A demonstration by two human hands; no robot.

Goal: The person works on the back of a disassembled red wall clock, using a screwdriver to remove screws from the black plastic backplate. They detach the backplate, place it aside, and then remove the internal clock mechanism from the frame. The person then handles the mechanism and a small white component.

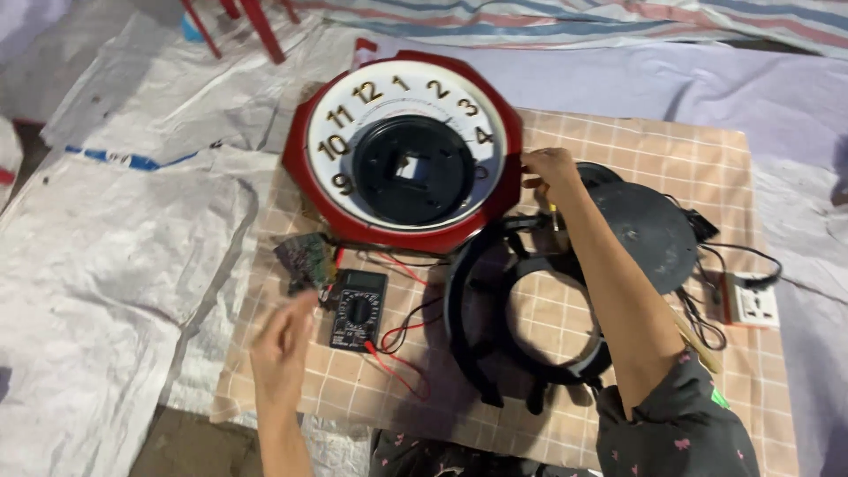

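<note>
- Checked cloth (618, 141), spread flat on the ground.
- Black ring frame (459, 309), lying on cloth, centre.
- Black disc (649, 230), on cloth, right half.
- White socket block (751, 305), at cloth's right edge.
- Woven sacks (106, 265), left of cloth.
- Red legs (261, 26), beyond cloth's far-left corner.

Red-rimmed white clock (402, 146), black multimeter (359, 310), beige checked cloth (636, 141), green circuit board (305, 259)

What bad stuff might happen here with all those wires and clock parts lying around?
1. The left hand is blurred close to the multimeter and its red and black leads; it might snag them and drag the meter or the green circuit board.
2. The right hand reaches over the black ring frame toward the red clock; the arm might knock the frame.
3. The socket cable loops loosely and may catch.
</note>
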